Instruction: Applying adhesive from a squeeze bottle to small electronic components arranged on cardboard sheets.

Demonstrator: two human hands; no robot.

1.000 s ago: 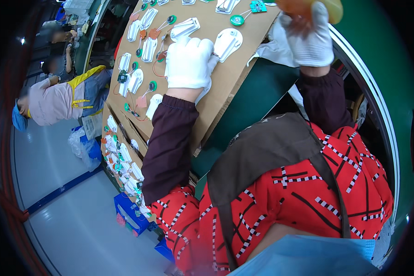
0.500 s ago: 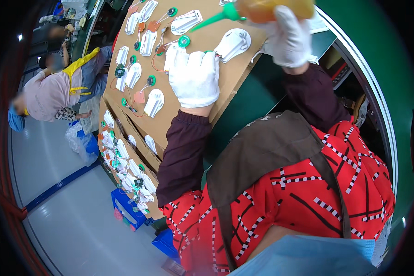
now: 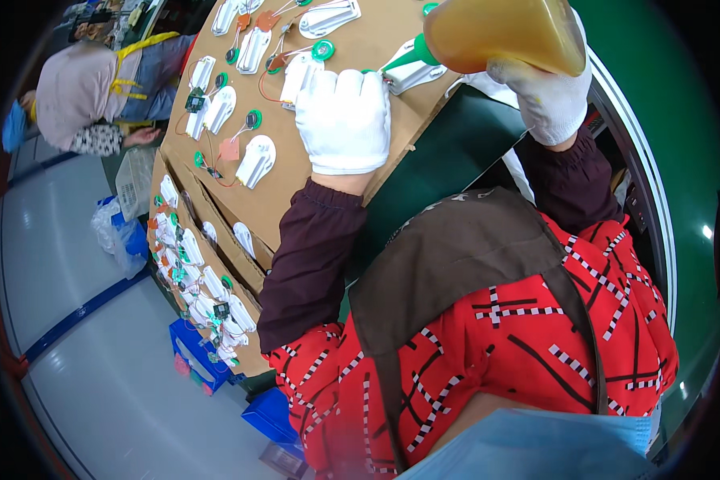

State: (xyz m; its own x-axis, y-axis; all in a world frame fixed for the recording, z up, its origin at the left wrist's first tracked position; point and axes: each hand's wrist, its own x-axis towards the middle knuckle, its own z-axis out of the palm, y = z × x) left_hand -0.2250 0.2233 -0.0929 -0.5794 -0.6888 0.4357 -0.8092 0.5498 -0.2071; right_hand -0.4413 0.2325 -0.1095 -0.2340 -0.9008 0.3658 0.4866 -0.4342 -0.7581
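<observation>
In my white-gloved right hand (image 3: 548, 100) is a squeeze bottle (image 3: 504, 36) of amber liquid, tilted so its green nozzle (image 3: 408, 58) points left and down. The nozzle tip comes close to the fingertips of my left hand (image 3: 344, 120), at the edge of a white plastic housing (image 3: 416, 74). My gloved left hand is closed, fingers curled away over the cardboard (image 3: 300, 152); what they grip is hidden, though a bit of green shows beside the fingertips. Touching its left side is another white housing (image 3: 302, 78) with a green round part (image 3: 322, 50) and a red wire.
Several white housings with wired green discs lie across the cardboard, such as one housing (image 3: 256, 162) at its left. A lower cardboard layer (image 3: 252, 352) carries many more. A person in a yellow apron (image 3: 80, 88) works at far left. Blue bins (image 3: 196, 352) stand on the floor.
My right hand has brought the bottle down and tilted it, its nozzle tip now at the housing near my left fingertips. My left hand has stayed almost in place. The view has shifted slightly.
</observation>
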